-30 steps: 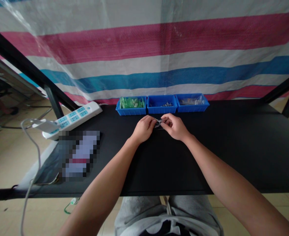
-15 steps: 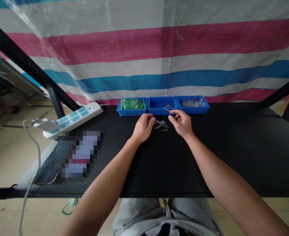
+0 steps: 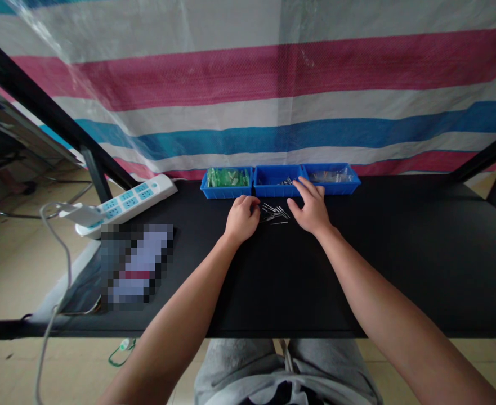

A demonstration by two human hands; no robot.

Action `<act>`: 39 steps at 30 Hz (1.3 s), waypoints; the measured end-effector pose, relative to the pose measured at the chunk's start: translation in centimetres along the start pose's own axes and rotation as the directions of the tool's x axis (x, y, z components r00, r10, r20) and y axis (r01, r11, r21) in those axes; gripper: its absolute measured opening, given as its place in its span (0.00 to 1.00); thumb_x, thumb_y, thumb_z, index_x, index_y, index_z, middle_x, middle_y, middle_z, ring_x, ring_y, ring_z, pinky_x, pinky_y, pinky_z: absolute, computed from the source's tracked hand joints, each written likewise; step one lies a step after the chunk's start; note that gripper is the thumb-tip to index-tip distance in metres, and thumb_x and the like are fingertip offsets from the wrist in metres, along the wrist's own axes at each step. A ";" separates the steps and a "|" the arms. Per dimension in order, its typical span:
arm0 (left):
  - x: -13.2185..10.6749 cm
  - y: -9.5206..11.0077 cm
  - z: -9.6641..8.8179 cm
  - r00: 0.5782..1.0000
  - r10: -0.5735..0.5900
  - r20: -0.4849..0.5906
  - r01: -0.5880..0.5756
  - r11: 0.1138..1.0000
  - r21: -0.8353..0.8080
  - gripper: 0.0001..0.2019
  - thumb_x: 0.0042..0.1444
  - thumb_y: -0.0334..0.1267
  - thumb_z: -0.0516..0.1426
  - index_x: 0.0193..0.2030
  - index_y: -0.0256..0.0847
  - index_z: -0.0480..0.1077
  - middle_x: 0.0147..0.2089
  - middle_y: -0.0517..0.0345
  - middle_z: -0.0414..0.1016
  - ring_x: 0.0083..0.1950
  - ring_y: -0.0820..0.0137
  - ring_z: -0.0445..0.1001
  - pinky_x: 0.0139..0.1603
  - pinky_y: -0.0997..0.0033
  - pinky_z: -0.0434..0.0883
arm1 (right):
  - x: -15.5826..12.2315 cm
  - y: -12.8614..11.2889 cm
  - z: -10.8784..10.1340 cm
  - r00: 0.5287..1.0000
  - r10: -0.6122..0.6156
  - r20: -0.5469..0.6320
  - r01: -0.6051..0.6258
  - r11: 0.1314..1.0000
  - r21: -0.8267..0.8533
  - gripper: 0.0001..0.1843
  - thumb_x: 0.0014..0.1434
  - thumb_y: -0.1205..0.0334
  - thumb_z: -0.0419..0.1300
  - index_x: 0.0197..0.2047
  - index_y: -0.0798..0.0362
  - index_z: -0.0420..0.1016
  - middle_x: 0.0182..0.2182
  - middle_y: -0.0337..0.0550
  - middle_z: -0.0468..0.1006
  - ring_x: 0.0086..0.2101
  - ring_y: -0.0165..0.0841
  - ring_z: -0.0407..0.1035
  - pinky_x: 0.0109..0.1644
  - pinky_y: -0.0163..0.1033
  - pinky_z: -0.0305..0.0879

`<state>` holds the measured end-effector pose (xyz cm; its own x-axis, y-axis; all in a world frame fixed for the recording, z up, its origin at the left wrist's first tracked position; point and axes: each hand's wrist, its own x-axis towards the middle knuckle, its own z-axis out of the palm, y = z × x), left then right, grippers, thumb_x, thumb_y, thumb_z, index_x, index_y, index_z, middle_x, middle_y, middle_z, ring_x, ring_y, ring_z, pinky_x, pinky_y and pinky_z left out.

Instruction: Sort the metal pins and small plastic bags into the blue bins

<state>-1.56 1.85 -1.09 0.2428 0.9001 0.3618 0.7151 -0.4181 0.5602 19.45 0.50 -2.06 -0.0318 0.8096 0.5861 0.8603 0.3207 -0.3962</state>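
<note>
My left hand (image 3: 242,218) rests on the table with its fingers curled inward at the left side of a small pile of thin metal pins (image 3: 275,212). Whatever its fingertips hold, if anything, is hidden. My right hand (image 3: 313,209) is on the other side of the pile, fingers spread and nothing visible between them. Its fingertips reach the front right part of the middle blue bin (image 3: 268,192), where a few small metal pieces (image 3: 286,181) lie. One separate pin (image 3: 279,223) lies in front of the pile.
A blue bin (image 3: 226,193) with green packets stands at left, another (image 3: 349,188) with clear bags at right. On the table's left are a white power strip (image 3: 155,194) with a plugged-in adapter and cable, and a blurred-out flat object (image 3: 142,264). A striped sheet (image 3: 248,101) hangs behind.
My right hand has let go of a thin metal pin it pinched over the middle bin, and its fingers have spread. My left hand has shifted slightly left, its fingers still curled.
</note>
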 end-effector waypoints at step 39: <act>-0.6 1.2 -0.8 0.958 0.282 0.059 -0.281 0.959 -0.014 0.10 0.63 0.40 0.51 0.36 0.38 0.70 0.35 0.54 0.71 0.38 0.68 0.70 0.41 0.68 0.68 | -0.3 -2.0 -0.4 0.961 -0.260 0.092 0.207 0.901 0.382 0.15 0.64 0.55 0.55 0.29 0.53 0.73 0.28 0.43 0.75 0.33 0.34 0.67 0.41 0.42 0.62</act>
<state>-1.38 0.71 -0.04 0.4730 0.7514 0.4601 0.6089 -0.6562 0.4457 17.94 -0.63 -1.14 -0.3010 0.7400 0.6015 0.5737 0.6443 -0.5057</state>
